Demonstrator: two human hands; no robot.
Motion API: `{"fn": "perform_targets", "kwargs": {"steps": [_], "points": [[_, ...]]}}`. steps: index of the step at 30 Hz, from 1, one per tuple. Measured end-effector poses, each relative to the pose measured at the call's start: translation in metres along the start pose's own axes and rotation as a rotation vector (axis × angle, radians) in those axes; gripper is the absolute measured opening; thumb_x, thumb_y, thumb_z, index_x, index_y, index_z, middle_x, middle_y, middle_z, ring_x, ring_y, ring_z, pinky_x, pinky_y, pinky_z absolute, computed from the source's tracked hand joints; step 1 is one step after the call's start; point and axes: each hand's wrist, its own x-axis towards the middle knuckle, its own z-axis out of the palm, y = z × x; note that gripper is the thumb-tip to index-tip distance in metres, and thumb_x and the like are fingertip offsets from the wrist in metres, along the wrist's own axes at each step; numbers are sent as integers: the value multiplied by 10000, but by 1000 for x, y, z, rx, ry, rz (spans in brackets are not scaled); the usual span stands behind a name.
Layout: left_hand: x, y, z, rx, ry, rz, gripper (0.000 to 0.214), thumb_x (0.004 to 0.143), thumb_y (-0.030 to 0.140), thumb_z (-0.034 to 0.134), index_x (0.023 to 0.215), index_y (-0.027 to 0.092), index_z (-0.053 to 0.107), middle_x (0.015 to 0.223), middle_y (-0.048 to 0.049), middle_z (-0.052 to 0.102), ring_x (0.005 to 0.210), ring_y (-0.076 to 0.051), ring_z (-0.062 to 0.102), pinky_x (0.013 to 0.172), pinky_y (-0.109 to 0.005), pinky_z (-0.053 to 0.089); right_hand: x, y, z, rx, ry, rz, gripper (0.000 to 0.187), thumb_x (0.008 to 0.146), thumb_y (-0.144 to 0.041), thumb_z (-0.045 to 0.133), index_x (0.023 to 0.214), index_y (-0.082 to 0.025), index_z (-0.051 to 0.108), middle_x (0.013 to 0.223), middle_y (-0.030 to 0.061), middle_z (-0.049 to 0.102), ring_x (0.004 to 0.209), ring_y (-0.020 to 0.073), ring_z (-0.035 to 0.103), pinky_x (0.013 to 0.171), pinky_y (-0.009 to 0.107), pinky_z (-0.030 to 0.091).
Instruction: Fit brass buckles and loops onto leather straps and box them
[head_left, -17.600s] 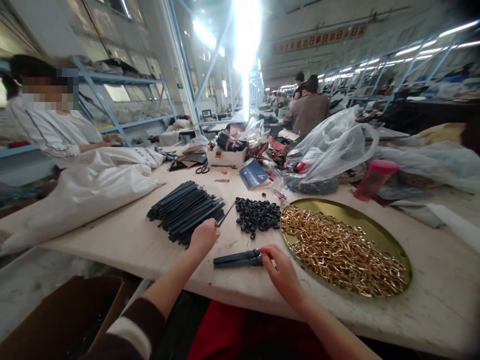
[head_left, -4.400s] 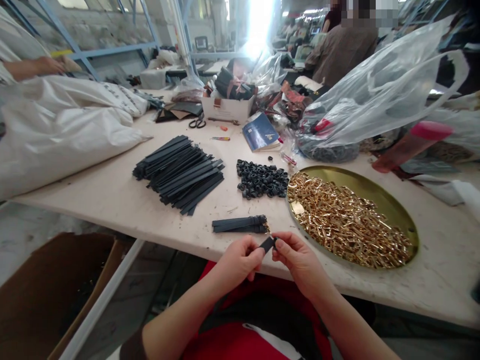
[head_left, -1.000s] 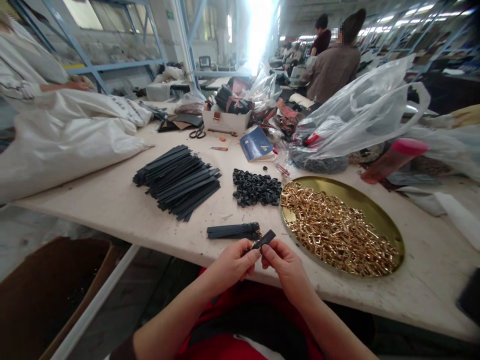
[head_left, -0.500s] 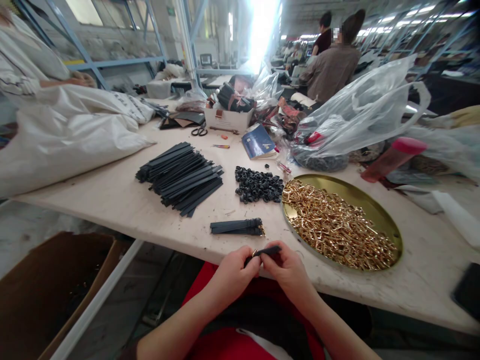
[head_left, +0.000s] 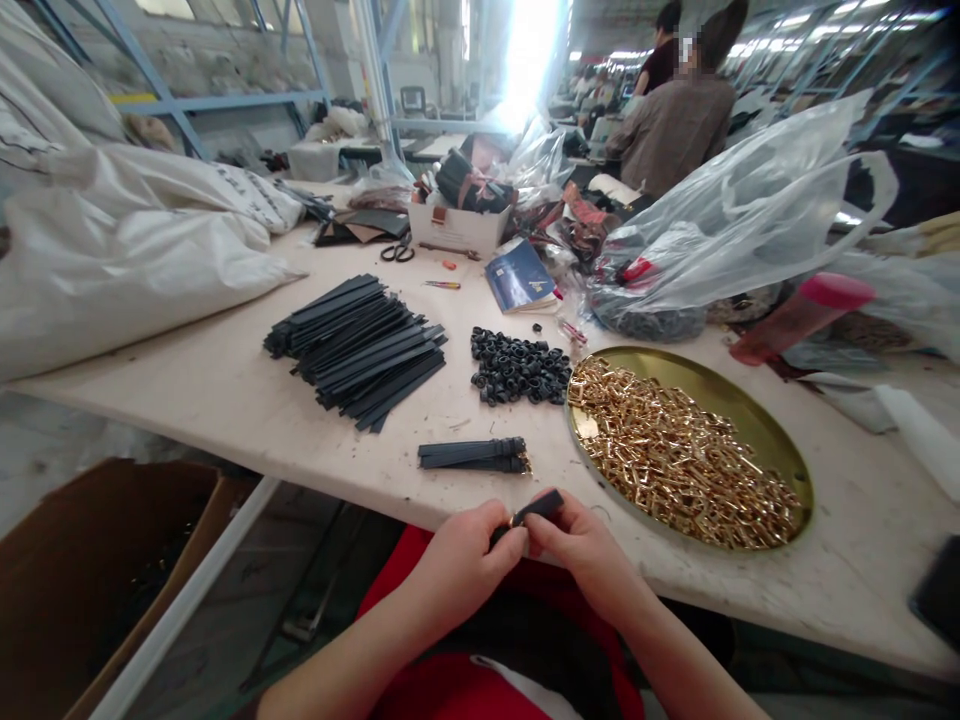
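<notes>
At the table's front edge, my left hand (head_left: 478, 545) and my right hand (head_left: 576, 535) both pinch one black strap (head_left: 541, 506). A bit of gold metal shows on the strap by my left fingertips; its exact shape is hidden. Just beyond my hands lies a small stack of black straps (head_left: 471, 456) with gold pieces at its right end. A large pile of flat black strips (head_left: 356, 345) is farther left. Small black loops (head_left: 519, 368) lie heaped in the middle. On the right, a round gold tray (head_left: 780, 450) carries many gold buckle-like metal parts (head_left: 682, 455).
Behind are scissors (head_left: 397, 252), a blue booklet (head_left: 521, 277), a filled white box (head_left: 457, 228) and a clear plastic bag (head_left: 735, 220). A white sack (head_left: 150, 240) lies at left, a cardboard box (head_left: 112, 560) below it. A pink-lidded bottle (head_left: 802, 315) leans at right. People are in the background.
The black strap has turned in my fingers and now shows its broad flat side. My hands stay close together in nearly the same place. The camera view has shifted slightly.
</notes>
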Motion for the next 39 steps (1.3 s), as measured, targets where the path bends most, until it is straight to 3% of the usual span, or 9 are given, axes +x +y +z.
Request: {"fn": "perform_targets", "kwargs": {"steps": [3,10,15,19,21,24,27,35,39], "points": [[-1,0,-5,-135,-102,-1,258,801,379,443,661,171,503,595,29,533,566,-113,460,512,-217,272,1,-2,-1,51,-89,43,212,753,-376,563,712,-177,504,585,-37,523,564,110,479,570,248,388],[15,-9,-11,-267,-64,-49,294,746,423,521,619,161,479,536,50,482,525,-101,433,492,-213,289,-2,-15,4,-322,61,-238,158,809,-337,497,742,-198,532,658,-17,551,622,124,491,576,237,372],[22,-8,-18,-267,11,-21,332,765,336,516,1053,176,469,651,44,575,590,-118,509,574,-223,357,9,-21,3,-345,-23,-197,218,840,-359,439,783,-189,563,645,-12,568,605,123,508,578,239,378],[29,-12,-22,-260,23,26,251,819,332,426,982,180,542,606,35,529,567,-107,484,559,-217,356,44,-20,-16,-347,-64,-210,310,861,-415,372,758,-180,547,623,-6,555,580,127,519,565,246,398],[36,-16,-24,-345,41,-5,275,822,364,405,951,163,541,543,48,474,481,-91,424,488,-207,333,73,-21,-30,-527,74,-281,310,874,-397,349,770,-178,542,665,12,571,614,138,535,584,254,404],[48,-20,-27,-547,68,-72,332,793,420,414,953,142,500,487,71,424,384,-69,337,394,-192,274,117,-26,-45,-1135,308,-354,200,872,-278,393,846,-179,564,821,53,606,746,161,564,642,258,388],[55,-22,-31,-635,79,-100,358,748,463,451,894,138,488,459,76,421,349,-56,316,360,-181,240,145,-27,-48,-1502,372,-307,156,838,-162,430,813,-156,584,828,98,606,746,187,573,614,268,361],[61,-40,-20,-591,90,-153,379,711,558,427,801,189,414,365,105,371,280,-56,222,327,-192,148,142,-13,-41,-1546,333,-364,167,802,-111,451,721,-174,582,780,74,609,729,182,583,604,254,350],[68,-45,-17,-488,120,-62,346,680,531,486,702,194,414,452,83,346,394,-64,286,406,-201,188,142,-6,-40,-1313,346,-358,249,736,-11,391,782,-170,577,794,74,627,745,176,597,643,251,382]]}}
